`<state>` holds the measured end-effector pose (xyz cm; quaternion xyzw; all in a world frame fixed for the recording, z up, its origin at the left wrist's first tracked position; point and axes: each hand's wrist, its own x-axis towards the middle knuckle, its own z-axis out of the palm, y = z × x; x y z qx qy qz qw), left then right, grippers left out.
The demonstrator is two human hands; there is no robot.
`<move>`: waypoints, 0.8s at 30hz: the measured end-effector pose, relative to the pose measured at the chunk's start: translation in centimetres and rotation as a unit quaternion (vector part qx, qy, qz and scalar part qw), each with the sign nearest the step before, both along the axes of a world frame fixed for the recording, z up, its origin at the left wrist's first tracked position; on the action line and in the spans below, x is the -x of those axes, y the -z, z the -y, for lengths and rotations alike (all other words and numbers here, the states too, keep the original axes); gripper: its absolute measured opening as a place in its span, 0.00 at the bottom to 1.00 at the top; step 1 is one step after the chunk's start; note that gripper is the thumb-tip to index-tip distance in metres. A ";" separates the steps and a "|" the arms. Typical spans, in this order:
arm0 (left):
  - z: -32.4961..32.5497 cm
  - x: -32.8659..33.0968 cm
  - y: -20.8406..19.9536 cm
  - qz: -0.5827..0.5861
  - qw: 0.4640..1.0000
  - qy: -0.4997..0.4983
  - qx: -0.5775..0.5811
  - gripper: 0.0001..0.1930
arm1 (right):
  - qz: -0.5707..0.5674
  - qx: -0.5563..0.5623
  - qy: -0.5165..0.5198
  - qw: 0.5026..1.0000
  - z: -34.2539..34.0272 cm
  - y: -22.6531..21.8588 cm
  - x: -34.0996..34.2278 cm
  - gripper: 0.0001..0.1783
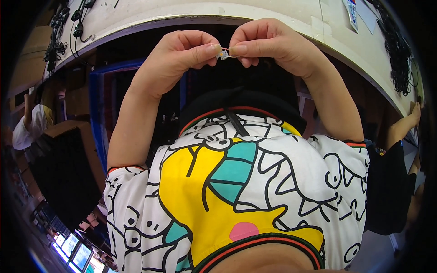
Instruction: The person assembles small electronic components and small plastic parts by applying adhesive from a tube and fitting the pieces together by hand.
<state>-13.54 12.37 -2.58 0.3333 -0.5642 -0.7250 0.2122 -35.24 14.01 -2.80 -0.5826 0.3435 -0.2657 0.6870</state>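
Small whitish piece (222, 55) with a thin wire (233, 56) is held in the air between the two hands, near the edge of the pale surface (282, 9). In the head view, the left hand (175, 57) pinches the piece between thumb and fingers; the right hand (277, 48) — its fingers also drawn narrow — grips the wire. Bundled black cables (397, 59) lie on the surface, toward the right.

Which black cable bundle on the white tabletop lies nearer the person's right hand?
The right cable bundle, at the far right of the tabletop. The left cable bundle lies at the opposite end, beyond the left hand.
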 end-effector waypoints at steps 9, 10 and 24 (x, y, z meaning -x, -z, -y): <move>-0.6 1.0 0.3 -0.041 0.998 -0.019 -0.043 0.07 | 0.079 -0.167 -0.023 0.982 0.1 0.5 0.5 0.09; -0.7 1.3 0.4 -0.041 0.998 -0.019 -0.043 0.07 | 0.084 -0.193 -0.031 0.977 0.0 0.6 0.6 0.09; -1.0 2.9 1.1 -0.109 0.975 -0.136 -0.137 0.08 | -0.060 0.342 0.252 0.903 -2.3 1.7 -0.4 0.05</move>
